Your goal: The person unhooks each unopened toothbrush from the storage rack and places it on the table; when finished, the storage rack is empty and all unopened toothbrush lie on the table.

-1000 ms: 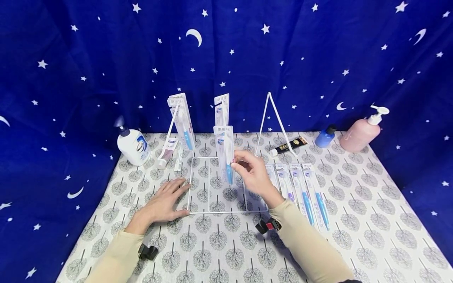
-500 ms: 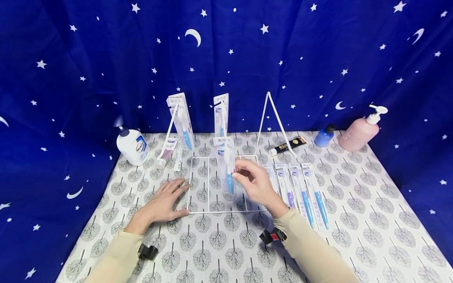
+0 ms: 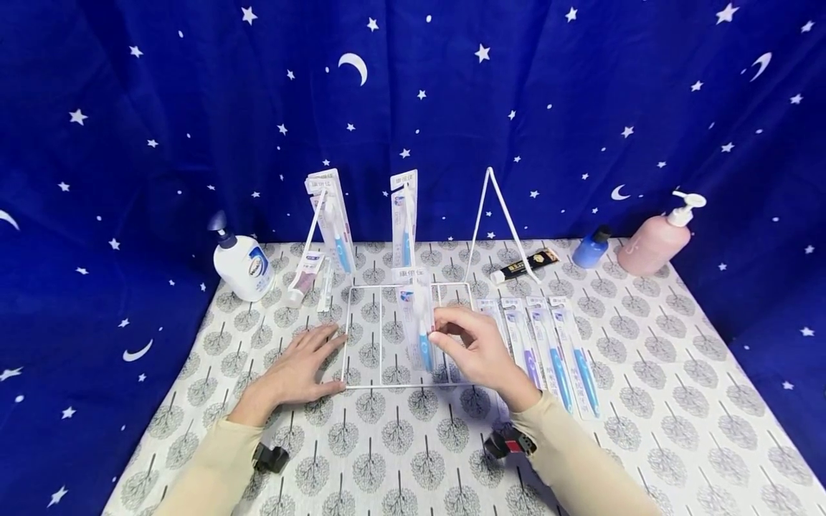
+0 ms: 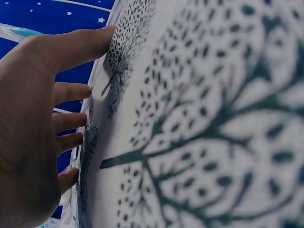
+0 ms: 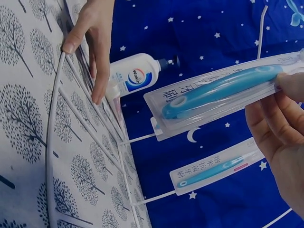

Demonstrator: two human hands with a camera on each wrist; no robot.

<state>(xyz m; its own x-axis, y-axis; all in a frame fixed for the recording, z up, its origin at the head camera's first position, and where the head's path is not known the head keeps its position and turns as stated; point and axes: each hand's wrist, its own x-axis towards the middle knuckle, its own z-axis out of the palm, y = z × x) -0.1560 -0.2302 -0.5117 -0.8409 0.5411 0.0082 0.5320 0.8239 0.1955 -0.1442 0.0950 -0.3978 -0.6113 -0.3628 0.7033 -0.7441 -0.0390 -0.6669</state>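
My right hand (image 3: 477, 350) pinches the edge of a packaged toothbrush (image 3: 424, 350) with a blue handle, held upright over the base of a white wire rack (image 3: 413, 387). In the right wrist view, thumb and fingertips grip the clear pack (image 5: 156, 102). Behind it, another toothbrush pack (image 3: 404, 215) hangs on the rack's middle arm. Several packs (image 3: 338, 229) hang on the left arm. My left hand (image 3: 297, 369) rests on the table, fingers spread, its thumb and a fingertip at the rack's left side. In the left wrist view that hand (image 4: 28, 114) touches the cloth.
Several packaged toothbrushes (image 3: 555, 355) lie in a row on the right. A bare rack arm (image 3: 506, 208) rises behind them, near a black toothpaste tube (image 3: 525, 266). Farther right stand a blue bottle (image 3: 590, 251) and pink pump bottle (image 3: 654, 245). A white pump bottle (image 3: 244, 266) and toothpaste tube (image 3: 305, 279) are left.
My right hand has drawn the toothbrush pack down and toward me, away from the pack on the middle arm. The left hand has stayed in place.
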